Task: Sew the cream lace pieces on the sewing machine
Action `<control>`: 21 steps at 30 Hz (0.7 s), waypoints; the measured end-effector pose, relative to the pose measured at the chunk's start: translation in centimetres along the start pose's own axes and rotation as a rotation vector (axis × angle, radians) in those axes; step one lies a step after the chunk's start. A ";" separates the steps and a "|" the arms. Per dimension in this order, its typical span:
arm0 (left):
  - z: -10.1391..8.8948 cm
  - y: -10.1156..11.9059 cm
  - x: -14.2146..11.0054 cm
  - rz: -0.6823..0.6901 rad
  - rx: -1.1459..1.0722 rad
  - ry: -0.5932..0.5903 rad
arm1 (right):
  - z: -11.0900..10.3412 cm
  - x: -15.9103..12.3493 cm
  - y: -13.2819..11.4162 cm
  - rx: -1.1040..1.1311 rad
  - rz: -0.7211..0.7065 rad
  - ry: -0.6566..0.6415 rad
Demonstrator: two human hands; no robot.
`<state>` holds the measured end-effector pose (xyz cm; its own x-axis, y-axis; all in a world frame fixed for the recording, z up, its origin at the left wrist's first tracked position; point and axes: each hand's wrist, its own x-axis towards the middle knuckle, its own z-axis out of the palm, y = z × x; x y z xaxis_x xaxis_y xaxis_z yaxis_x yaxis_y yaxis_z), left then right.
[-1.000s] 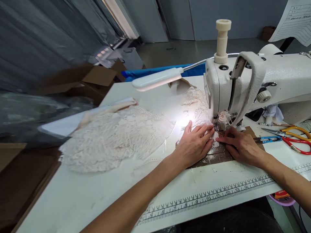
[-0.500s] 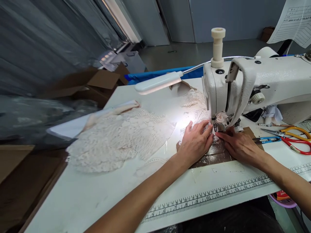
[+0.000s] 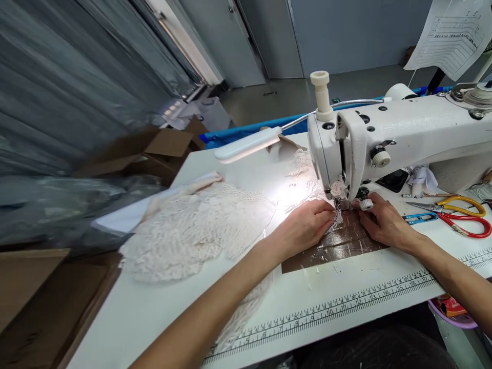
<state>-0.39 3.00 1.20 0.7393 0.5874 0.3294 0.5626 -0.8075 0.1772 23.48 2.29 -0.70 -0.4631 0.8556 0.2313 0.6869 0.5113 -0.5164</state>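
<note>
My left hand [image 3: 310, 221] has its fingertips closed on a small piece of white lace [image 3: 338, 219] at the needle. Above that lace stands the presser foot of a white sewing machine [image 3: 330, 143]. My right hand [image 3: 386, 225] is just right of the needle, fingers curled beside the small white knob [image 3: 366, 204]; anything in its fingertips is hidden. More lace [image 3: 303, 169] lies behind my left hand, under the bright lamp [image 3: 249, 145]. A brown shiny plate [image 3: 346, 241] covers the table below both hands.
A heap of white lace [image 3: 192, 230] spreads over the left of the table. Scissors with red and yellow handles [image 3: 461, 218] and blue thread snips [image 3: 421, 218] lie at the right. A ruler strip [image 3: 330, 312] runs along the front edge. Cardboard boxes [image 3: 169, 142] stand beyond the table's left edge.
The view has shifted, with the machine now further left. My left fingers have drawn together at the lace. My right hand has drawn back beside the knob. Lace now shows over the front edge below my left forearm.
</note>
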 end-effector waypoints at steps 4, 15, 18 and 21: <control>0.6 -0.2 0.2 0.015 -0.071 0.024 | 0.1 -0.1 0.2 0.027 -0.012 -0.018; 0.8 -0.3 0.8 0.008 -0.059 0.236 | 0.1 -0.3 -0.1 0.017 -0.007 -0.032; 1.1 -0.2 0.7 0.031 0.001 0.205 | 0.0 -0.3 -0.1 0.009 -0.005 -0.048; 1.4 0.0 0.5 0.076 0.131 0.179 | -0.2 -0.3 -0.2 0.006 -0.009 -0.060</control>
<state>0.50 3.43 0.07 0.7102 0.4967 0.4988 0.5599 -0.8281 0.0273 23.59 1.91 -0.54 -0.5021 0.8444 0.1867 0.6792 0.5187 -0.5193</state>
